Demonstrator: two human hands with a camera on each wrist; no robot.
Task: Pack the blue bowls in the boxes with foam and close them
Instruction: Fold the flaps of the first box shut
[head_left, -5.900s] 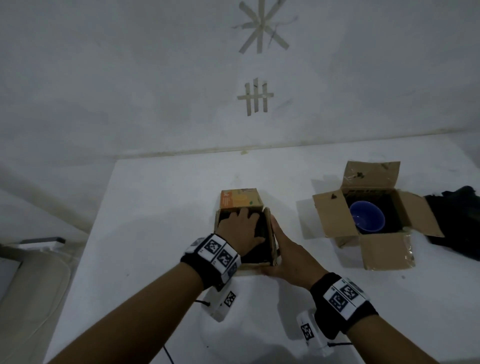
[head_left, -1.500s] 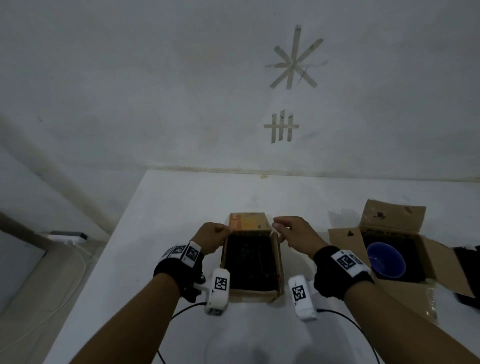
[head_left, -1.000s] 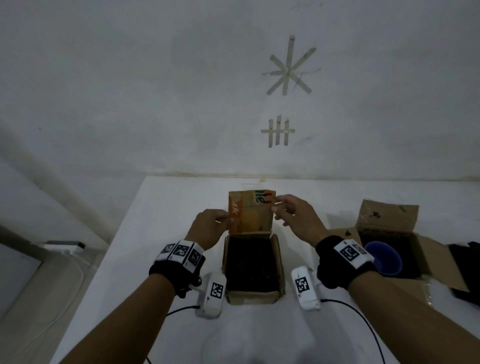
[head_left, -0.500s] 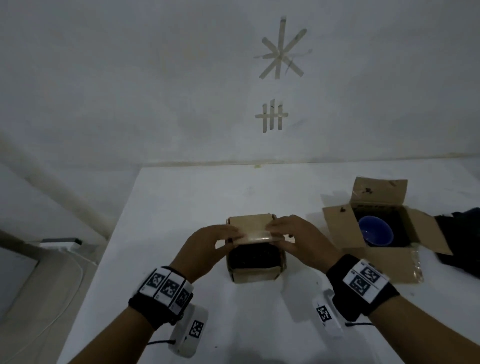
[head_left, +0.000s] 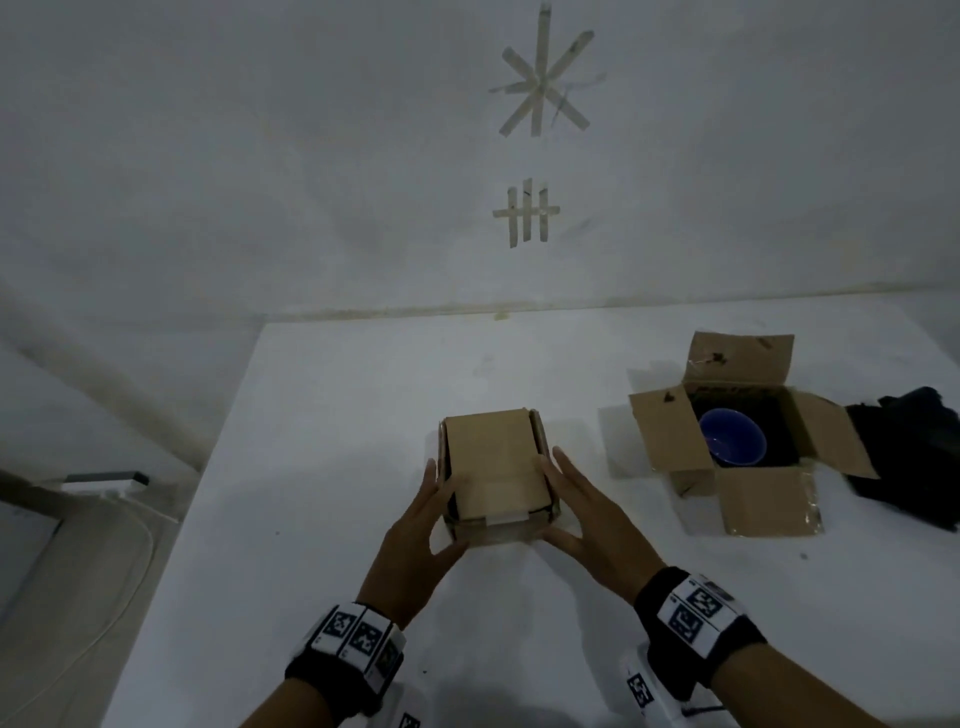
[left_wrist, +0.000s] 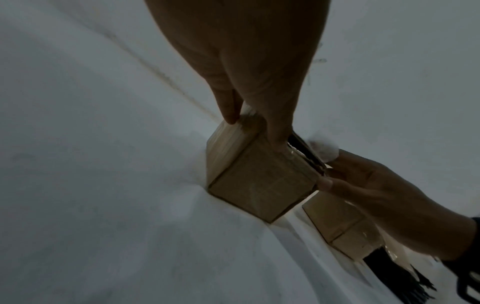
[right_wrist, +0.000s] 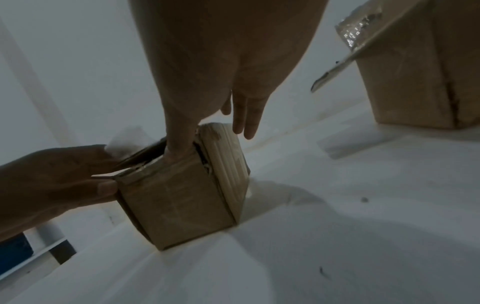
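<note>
On the white surface (head_left: 322, 405), dead ahead of me, sits the small box (head_left: 493, 467), its top flap folded down. My left hand (head_left: 415, 535) and right hand (head_left: 592, 525) flank it, each grip spread flat against a side wall, thumbs at the near face. The open box (head_left: 675, 441) holding the blue bowl (head_left: 731, 442) lies off to my right, nearer the right hand; I'd judge that hand reaches it first.
</note>
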